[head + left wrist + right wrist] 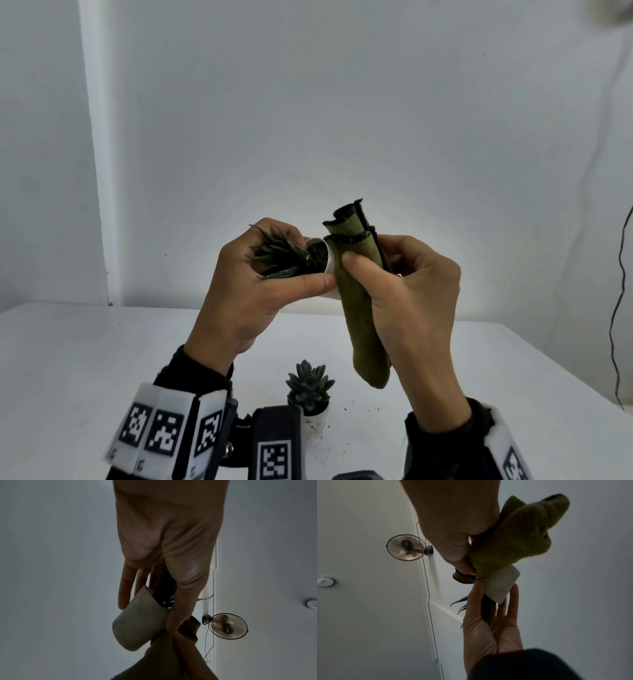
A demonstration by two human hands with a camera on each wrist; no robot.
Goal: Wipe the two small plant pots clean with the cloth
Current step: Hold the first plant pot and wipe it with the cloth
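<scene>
My left hand (270, 274) holds a small white pot (328, 265) tipped on its side above the table, thumb and fingers on its rim, with its dark spiky plant (281, 255) lying in the palm. In the left wrist view the pot (137, 626) shows between fingers and thumb. My right hand (404, 294) grips a folded olive-green cloth (359, 308) and presses it against the pot's side. The right wrist view shows the cloth (510, 545) over the pot (501, 585). A second white pot (317, 423) with a blue-green succulent (309, 383) stands upright on the table below.
The white table (479, 377) runs to a white wall. Specks of dark soil (346, 409) lie around the standing pot. A black cable (618, 308) hangs at the right. A wall fan (228, 626) shows in both wrist views.
</scene>
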